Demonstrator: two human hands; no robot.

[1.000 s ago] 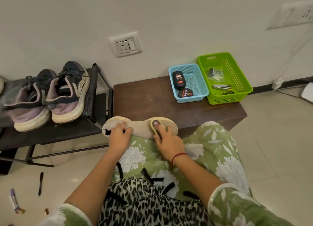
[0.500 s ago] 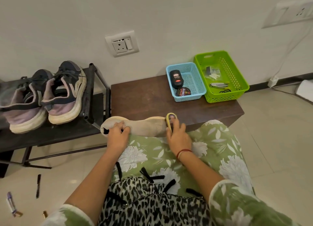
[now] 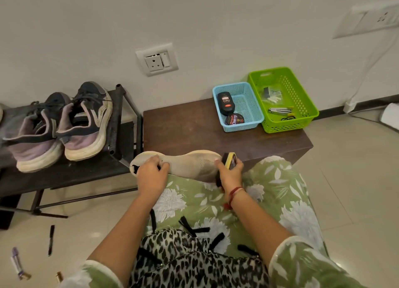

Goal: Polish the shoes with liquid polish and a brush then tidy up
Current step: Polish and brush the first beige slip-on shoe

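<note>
Right now the person is sitting with a beige slip-on shoe [image 3: 190, 163] lying across the knee. Its long axis is running side to side, heel end out to the person's left and toe end to the right, just in front of the near edge of the low brown table [image 3: 183, 134]. The left hand [image 3: 151, 175] is gripping the heel end, fingers curling over the collar and pinning the shoe against the green floral fabric. The right hand [image 3: 230, 177] is wrapping its fingers round a yellow-backed brush [image 3: 231, 161] and holding it tipped on edge at the toe. The dark bristles appear to be meeting the upper there, though the fingers are hiding the exact contact. Brushing seems to be the step in hand. Since the brush is sitting at the far right end, any stroke would probably be travelling leftward along the shoe's length, toward the steadying left hand. The liquid polish bottle [image 3: 225, 103] is lying in the blue basket [image 3: 244, 128] on the table, beyond the right hand, so that hand is the nearer one for reaching it. A pair of sneakers [image 3: 84, 123] is waiting on the rack [image 3: 64, 175] to the left.
</note>
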